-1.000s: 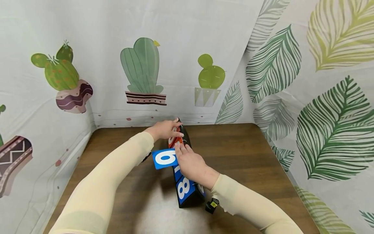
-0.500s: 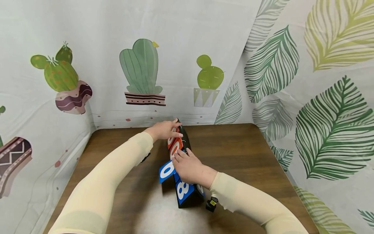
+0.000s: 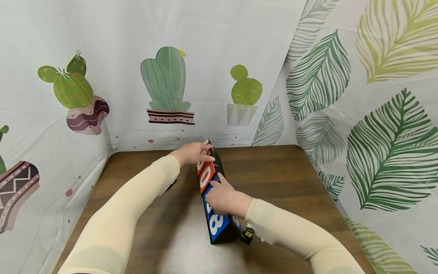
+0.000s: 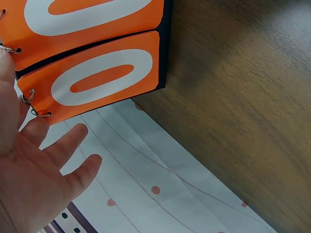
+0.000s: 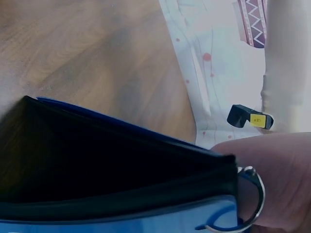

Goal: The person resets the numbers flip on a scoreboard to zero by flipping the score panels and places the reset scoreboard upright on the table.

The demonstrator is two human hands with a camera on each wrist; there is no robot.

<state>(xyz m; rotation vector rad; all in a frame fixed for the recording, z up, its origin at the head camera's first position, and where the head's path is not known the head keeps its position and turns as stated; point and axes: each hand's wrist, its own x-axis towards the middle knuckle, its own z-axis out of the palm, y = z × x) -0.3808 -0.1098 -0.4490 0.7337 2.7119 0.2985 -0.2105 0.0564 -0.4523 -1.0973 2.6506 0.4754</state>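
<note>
A tent-shaped flip scoreboard (image 3: 224, 238) stands lengthwise on the wooden table, with orange "0" cards (image 3: 206, 176) at its far half and blue cards (image 3: 216, 223) at its near half. At the far end my left hand (image 3: 192, 152) rests over the top edge. In the left wrist view its fingers (image 4: 68, 143) spread beside the metal rings (image 4: 30, 96). Over the blue half lies my right hand (image 3: 226, 198), touching the upper edge and covering much of the middle blue card. The right wrist view shows the dark hollow end and a ring (image 5: 257, 194) against this hand.
Brown tabletop (image 3: 273, 182) stretches to both sides of the scoreboard. White fabric printed with cacti and leaves (image 3: 212, 76) hangs close behind the far end. A small black device with a yellow label (image 3: 248, 235) sits at the right wrist.
A blue card that stuck out to the left has swung down flat against the scoreboard's left face. The right hand moved slightly nearer with it; the left hand stayed in place.
</note>
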